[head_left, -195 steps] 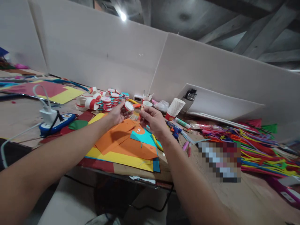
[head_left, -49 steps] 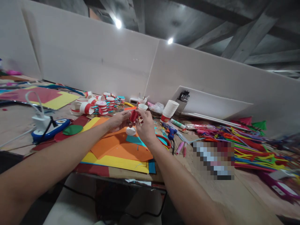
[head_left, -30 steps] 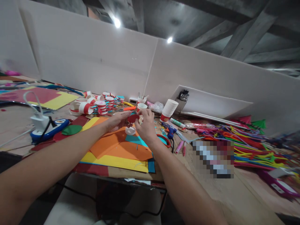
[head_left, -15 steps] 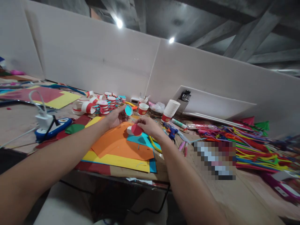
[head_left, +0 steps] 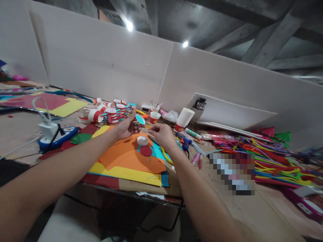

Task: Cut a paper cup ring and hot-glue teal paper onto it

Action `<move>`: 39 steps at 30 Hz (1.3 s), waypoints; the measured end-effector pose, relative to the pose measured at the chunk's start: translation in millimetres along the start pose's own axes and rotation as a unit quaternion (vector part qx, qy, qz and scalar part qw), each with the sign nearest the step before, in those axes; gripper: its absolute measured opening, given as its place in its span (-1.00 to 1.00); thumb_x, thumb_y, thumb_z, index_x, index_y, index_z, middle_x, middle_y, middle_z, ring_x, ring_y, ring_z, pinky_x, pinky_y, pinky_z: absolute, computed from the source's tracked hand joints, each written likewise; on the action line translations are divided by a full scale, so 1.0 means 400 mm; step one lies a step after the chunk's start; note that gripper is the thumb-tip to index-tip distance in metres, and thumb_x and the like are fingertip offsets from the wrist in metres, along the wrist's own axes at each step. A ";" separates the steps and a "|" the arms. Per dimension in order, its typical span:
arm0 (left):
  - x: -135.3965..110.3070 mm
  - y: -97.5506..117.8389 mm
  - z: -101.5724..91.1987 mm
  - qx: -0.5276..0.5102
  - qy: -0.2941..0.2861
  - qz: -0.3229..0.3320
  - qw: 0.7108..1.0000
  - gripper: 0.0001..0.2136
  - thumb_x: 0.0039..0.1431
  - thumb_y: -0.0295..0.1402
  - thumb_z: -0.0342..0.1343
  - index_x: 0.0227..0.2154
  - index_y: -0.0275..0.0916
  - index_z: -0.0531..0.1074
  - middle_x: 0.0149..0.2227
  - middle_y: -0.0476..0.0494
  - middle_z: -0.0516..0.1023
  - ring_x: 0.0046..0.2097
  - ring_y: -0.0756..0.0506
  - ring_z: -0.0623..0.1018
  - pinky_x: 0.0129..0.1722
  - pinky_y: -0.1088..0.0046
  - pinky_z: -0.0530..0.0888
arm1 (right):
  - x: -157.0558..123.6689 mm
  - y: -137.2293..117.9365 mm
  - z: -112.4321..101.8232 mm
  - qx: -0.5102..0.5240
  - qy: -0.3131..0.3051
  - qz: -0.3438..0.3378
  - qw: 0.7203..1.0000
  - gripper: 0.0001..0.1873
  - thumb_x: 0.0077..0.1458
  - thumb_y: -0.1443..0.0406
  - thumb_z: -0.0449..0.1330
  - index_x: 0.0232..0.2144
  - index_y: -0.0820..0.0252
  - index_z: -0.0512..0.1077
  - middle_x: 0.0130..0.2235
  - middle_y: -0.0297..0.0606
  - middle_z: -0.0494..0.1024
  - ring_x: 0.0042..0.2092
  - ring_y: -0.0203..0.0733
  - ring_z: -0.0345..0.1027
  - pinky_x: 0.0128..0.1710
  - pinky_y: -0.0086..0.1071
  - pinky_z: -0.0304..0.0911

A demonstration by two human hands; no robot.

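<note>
My left hand (head_left: 125, 128) is closed on a small round cup piece with a teal face (head_left: 139, 119), held just above the paper sheets. My right hand (head_left: 163, 134) hovers close beside it with its fingertips pinched together; what they pinch is too small to make out. A red paper disc (head_left: 146, 151) lies flat on the orange sheet (head_left: 126, 156) below both hands. A small white cup piece (head_left: 142, 140) sits on the sheet just behind the disc.
Cut red-and-white cup pieces (head_left: 108, 112) pile up behind the hands. A red cup (head_left: 154, 117), a stack of paper cups (head_left: 186, 117), a blue glue gun (head_left: 185, 141) and pipe cleaners (head_left: 277, 158) lie to the right. A power strip with a charger (head_left: 54, 134) sits left.
My right hand has laid the red disc on the orange sheet and risen toward my left hand. My left hand keeps hold of the teal-faced piece.
</note>
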State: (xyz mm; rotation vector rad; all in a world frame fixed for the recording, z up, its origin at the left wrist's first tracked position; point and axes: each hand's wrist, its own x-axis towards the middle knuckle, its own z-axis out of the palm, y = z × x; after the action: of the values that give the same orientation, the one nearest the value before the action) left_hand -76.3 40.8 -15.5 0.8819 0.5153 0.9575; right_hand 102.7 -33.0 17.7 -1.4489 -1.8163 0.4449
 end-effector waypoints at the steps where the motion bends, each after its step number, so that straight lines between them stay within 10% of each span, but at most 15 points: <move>1: 0.000 -0.001 0.000 0.000 -0.003 -0.002 1.000 -0.48 0.16 0.11 0.01 -0.38 -0.35 0.45 -0.45 -0.32 0.58 -0.53 -0.03 0.52 -0.62 0.57 0.37 | 0.000 0.000 0.003 0.011 0.007 0.002 1.000 -0.91 -0.01 0.32 0.26 -0.47 0.26 0.53 -0.48 -0.34 0.53 -0.44 -0.33 0.29 -0.42 -0.47 0.13; 13: -0.013 0.002 0.008 -0.022 -0.045 0.008 0.999 -0.66 0.24 -0.14 0.09 -0.22 -0.38 0.50 -0.27 -0.32 0.63 -0.40 -0.06 0.59 -0.45 0.50 0.48 | -0.007 -0.009 -0.008 -0.133 0.010 0.005 0.991 -0.77 0.23 0.29 0.05 -0.36 0.26 0.47 -0.32 -0.20 0.55 -0.33 -0.26 0.33 -0.35 -0.43 0.08; 20: -0.021 0.003 0.011 -0.015 -0.031 0.027 0.999 -0.78 0.08 -0.45 0.19 -0.17 -0.27 0.47 -0.27 -0.15 0.61 -0.28 -0.13 0.64 -0.38 0.44 0.52 | -0.055 -0.030 -0.062 -0.436 -0.114 0.089 0.888 -0.67 0.25 0.29 0.06 0.00 0.30 0.41 -0.04 0.03 0.55 -0.01 -0.02 0.43 -0.12 -0.34 0.23; 28: -0.004 0.003 -0.002 0.003 0.047 0.070 0.996 -0.70 -0.09 -0.64 0.18 -0.23 -0.32 0.43 -0.33 -0.17 0.58 -0.34 -0.07 0.63 -0.49 0.57 0.50 | -0.087 -0.018 -0.071 -0.474 -0.228 0.103 0.844 -0.66 0.19 0.31 0.11 -0.02 0.34 0.47 -0.01 0.18 0.51 0.03 0.15 0.41 -0.09 -0.21 0.27; 39: 0.016 0.037 -0.032 0.007 0.172 0.173 0.970 -0.81 -0.09 -0.52 0.22 -0.36 -0.22 0.43 -0.44 0.08 0.55 -0.44 0.09 0.49 -0.46 0.60 0.34 | -0.083 0.044 -0.105 -0.444 -0.256 0.105 0.852 -0.65 0.16 0.39 0.07 0.00 0.29 0.43 0.03 0.07 0.49 0.04 -0.01 0.40 -0.10 -0.32 0.24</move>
State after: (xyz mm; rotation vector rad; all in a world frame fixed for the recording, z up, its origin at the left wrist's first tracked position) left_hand -89.6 55.7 -10.4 0.8356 0.6763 1.4415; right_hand 147.7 -66.4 21.8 -2.3368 -2.4711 0.0597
